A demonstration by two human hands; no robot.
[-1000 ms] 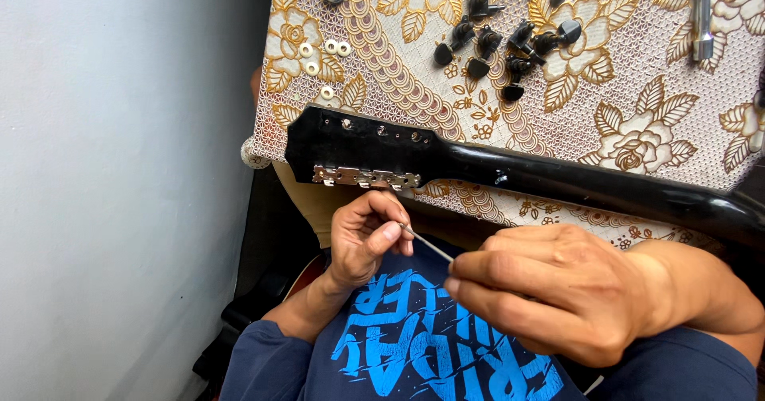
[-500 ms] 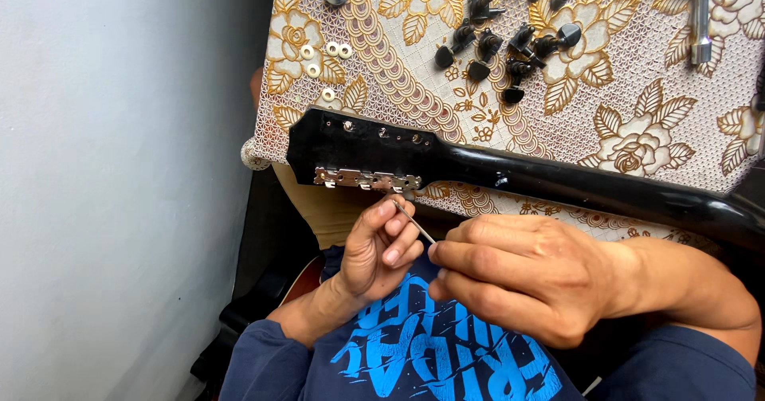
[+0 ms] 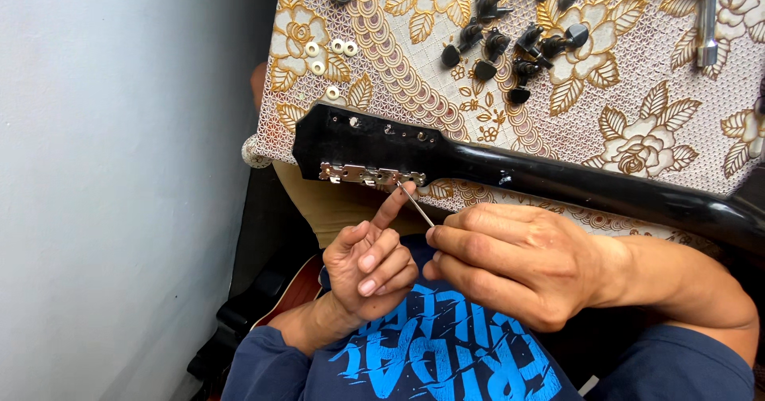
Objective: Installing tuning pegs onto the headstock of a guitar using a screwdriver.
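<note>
Two hands at guitar headstock (image 3: 362, 140): right hand (image 3: 518, 266) pinches thin screwdriver (image 3: 416, 205); left hand (image 3: 370, 266) curled, empty, forefinger touching tuner plate (image 3: 366, 174).

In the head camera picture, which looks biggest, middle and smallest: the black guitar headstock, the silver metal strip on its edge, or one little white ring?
1. black guitar headstock
2. silver metal strip
3. white ring

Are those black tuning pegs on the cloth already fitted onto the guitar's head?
No, the black pegs lie loose on the patterned cloth, apart from the headstock, which carries only a metal plate.
</note>
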